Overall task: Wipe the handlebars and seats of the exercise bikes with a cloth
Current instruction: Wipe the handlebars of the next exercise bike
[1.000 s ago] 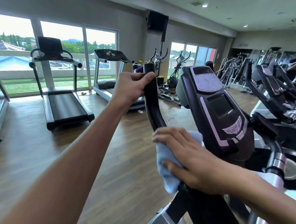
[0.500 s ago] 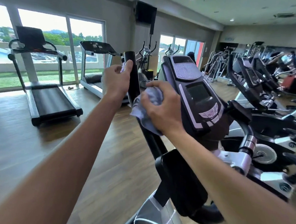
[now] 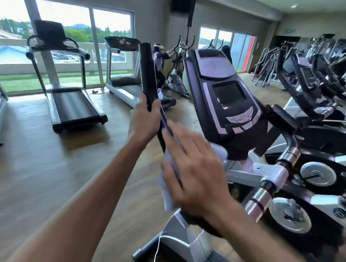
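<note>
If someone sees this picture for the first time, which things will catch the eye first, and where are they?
In the middle, the left hand grips the black handlebar, which rises upright, while the blurred right hand presses a pale cloth against the bar lower down. Just right of them stands the bike's large dark console. On the left, treadmills face bright windows.

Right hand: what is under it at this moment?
Under the right hand lies a pale blue cloth, pressed against the black handlebar. Cloth edges show at the left and behind the fingers. The handlebar section beneath the cloth is covered.
</note>
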A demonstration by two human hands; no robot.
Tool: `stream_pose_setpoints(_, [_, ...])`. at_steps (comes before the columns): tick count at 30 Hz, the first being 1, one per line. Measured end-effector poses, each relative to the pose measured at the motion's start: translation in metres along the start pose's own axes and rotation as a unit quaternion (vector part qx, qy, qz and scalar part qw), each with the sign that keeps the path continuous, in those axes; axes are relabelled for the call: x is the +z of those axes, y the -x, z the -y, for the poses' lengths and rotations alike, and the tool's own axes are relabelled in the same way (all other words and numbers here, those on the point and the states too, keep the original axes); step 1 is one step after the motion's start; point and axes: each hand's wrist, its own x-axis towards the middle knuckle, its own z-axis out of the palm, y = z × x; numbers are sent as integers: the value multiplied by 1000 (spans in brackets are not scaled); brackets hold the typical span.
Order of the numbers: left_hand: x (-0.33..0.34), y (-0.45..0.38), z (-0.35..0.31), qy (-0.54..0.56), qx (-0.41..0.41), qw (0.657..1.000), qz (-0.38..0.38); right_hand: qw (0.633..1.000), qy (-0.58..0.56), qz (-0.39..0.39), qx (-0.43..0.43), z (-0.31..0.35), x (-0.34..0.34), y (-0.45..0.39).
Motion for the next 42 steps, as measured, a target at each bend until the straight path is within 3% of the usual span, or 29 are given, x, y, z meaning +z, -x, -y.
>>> stream_pose_setpoints(3, [-8, -2, 2, -11, 0, 1000, 22, 999, 10, 11, 36, -4, 3, -18])
stream_pose_setpoints(9, [-14, -7, 6, -50, 5, 996, 70, 997, -42, -30, -53, -14, -21, 84])
stream_pose_setpoints(16, [-14, -2, -2, -91, -17, 994, 51, 999, -26, -33, 30, -9, 0, 8])
stream_pose_setpoints(22, [-12, -4, -1, -83, -38, 994, 63, 995, -66, -54, -51, -20, -18, 85])
stream_pose_setpoints(25, [-10, -4, -1, -90, -35, 994, 53, 997, -71, -37, -18, -23, -9, 39])
stream_pose_setpoints(29, [-15, -4, -6, -94, -48, 992, 70, 995, -24, -34, 89, -13, 8, -18])
stream_pose_setpoints(36, [-19, -7, -2, -102, -45, 989, 100, 995, -65, -81, -10, -13, -14, 83])
stream_pose_setpoints(42, [-11, -10, 1, -141, -33, 987, 68, 995, -14, -25, 93, 2, 5, -10])
